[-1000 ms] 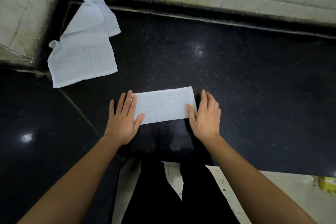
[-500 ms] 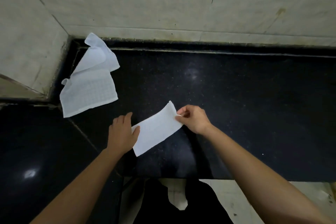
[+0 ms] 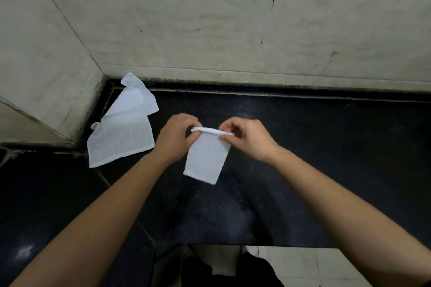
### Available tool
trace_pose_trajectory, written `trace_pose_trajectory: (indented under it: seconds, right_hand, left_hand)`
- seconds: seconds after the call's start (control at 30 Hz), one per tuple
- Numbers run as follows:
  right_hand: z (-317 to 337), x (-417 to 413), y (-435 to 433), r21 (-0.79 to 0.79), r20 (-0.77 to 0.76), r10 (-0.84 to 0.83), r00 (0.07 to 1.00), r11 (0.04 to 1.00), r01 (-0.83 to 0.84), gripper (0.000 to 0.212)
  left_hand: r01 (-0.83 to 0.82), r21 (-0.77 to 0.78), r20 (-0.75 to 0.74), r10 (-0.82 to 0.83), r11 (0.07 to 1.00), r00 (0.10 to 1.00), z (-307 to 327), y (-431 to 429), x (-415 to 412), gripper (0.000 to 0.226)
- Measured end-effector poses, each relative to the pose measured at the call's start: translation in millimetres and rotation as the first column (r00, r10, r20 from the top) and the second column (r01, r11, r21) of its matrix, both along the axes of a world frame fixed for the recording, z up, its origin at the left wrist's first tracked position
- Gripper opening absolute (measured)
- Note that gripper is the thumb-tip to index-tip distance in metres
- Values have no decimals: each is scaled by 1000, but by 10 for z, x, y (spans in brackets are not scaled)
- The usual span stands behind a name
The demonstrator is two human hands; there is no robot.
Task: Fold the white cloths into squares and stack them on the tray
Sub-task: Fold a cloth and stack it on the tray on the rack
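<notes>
Our left hand (image 3: pixel 173 138) and right hand (image 3: pixel 247 139) now pinch the cloth (image 3: pixel 206 158), lifted off the counter (image 3: pixel 326 151) and doubled nearly square.

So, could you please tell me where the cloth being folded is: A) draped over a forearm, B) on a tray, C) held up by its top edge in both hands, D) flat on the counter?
C: the left hand and right hand each pinch the top edge of the folded cloth, which hangs down over the counter.
</notes>
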State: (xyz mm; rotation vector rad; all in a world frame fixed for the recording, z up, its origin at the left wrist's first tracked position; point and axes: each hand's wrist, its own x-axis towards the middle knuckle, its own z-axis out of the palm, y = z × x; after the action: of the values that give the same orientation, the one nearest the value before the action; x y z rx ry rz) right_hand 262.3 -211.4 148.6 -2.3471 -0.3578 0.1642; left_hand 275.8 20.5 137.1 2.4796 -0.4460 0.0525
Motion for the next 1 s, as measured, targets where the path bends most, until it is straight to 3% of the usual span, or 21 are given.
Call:
trace_pose_trajectory:
  seconds: [0.17, 0.3, 0.4, 0.47, 0.53, 0.63, 0.77, 0.87, 1.0]
  right_hand:
    - [226, 17, 18, 82, 195, -64, 979, 995, 49, 17]
    - [-120, -218, 52, -34, 219, 23, 976, 999, -15, 17]
    - [-570, -511, 88, -195, -14, 136, 991, 971, -136, 19]
    - [-863, -773, 134, -266, -208, 215, 954, 926, -267, 20]
    - [-1095, -1018, 183, -305, -300, 276, 913, 879, -366, 22]
    - [-1282, -1276, 197, -345, -314, 350, 883, 824, -449, 27]
    - [-1379, -1427, 168, -474, -189, 484, 854, 717, -511, 17]
    - [-1342, -1387, 167, -500, -167, 465, 870, 720, -481, 22]
    - [-1250, -1302, 233, -507, -331, 382, 863, 700, -504, 45]
  left_hand:
    - [-77, -150, 185, 105, 986, 977, 206, 1, -21, 8]
    - [-76, -75, 189, 89, 994, 978, -171, 71, -358, 15]
    - [6, 92, 72, -12, 996, 997, -692, 157, -787, 18]
    - [65, 162, -48, -58, 985, 997, -1018, 186, -1136, 23]
    - [121, 205, -136, -94, 971, 986, -1256, 196, -1461, 29]
    - [167, 249, -194, -120, 954, 974, -1393, 196, -1760, 29]
    - [193, 272, -209, -137, 943, 968, -1401, 237, -1825, 15]
    - [209, 263, -273, -136, 942, 952, -1368, 250, -1752, 9]
    - [246, 276, -461, -97, 929, 882, -1275, 210, -1640, 17]
